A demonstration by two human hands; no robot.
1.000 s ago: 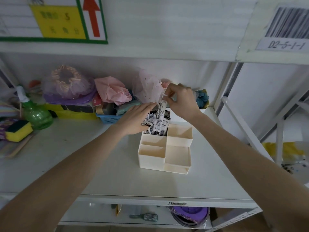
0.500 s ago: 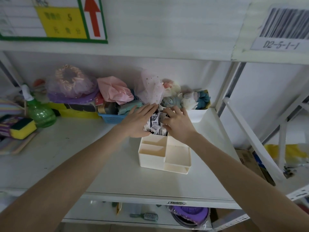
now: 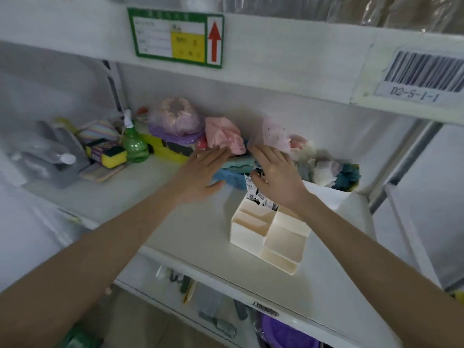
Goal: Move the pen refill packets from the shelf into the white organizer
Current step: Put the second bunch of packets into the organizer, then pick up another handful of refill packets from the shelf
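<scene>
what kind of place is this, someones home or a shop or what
Most likely a warehouse or stockroom, not a home. The shelf edge carries a barcode label marked D2-5-1-1 and a green-framed location tag with a red arrow, and mixed packaged goods crowd the white shelf.

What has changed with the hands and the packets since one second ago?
The right hand let go of the packet it was lowering and now hovers open above the refill packets. The left hand drew away to the left, open. The white organizer stayed in place, with the packets in its back compartment.
</scene>
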